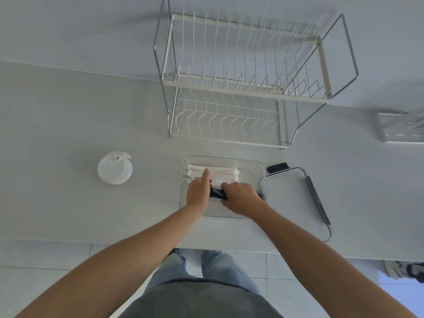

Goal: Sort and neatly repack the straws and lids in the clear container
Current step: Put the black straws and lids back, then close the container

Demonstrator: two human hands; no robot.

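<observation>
1. A clear container [257, 167] sits on the pale bench [68, 125], near its front edge and just in front of a wire dish rack [241, 88].
2. Inside, white wrapped straws [224, 174] lie bundled side by side along the far wall, running left to right.
3. Closer to the person, a dark bundle [218, 193] lies in the same container, mostly hidden between the two hands; what it consists of cannot be told.
4. The left hand [198, 191] reaches into the container with its forefinger stretched straight onto the white straws, while its other fingers curl at the left end of the dark bundle.
5. The right hand [241, 197] has its grip closed around the right part of the dark bundle, knuckles up and fingers curled under.
6. Both bare forearms stretch forward from the bottom of the head view and meet over the container.
7. Just right of the container, touching its edge, lies a clear container lid [291, 198] with a dark clip along its right side; a small black object [277, 167] shows at its far left corner.
8. Well apart to the left, a stack of white cup lids [114, 168] rests on the bench.
</observation>
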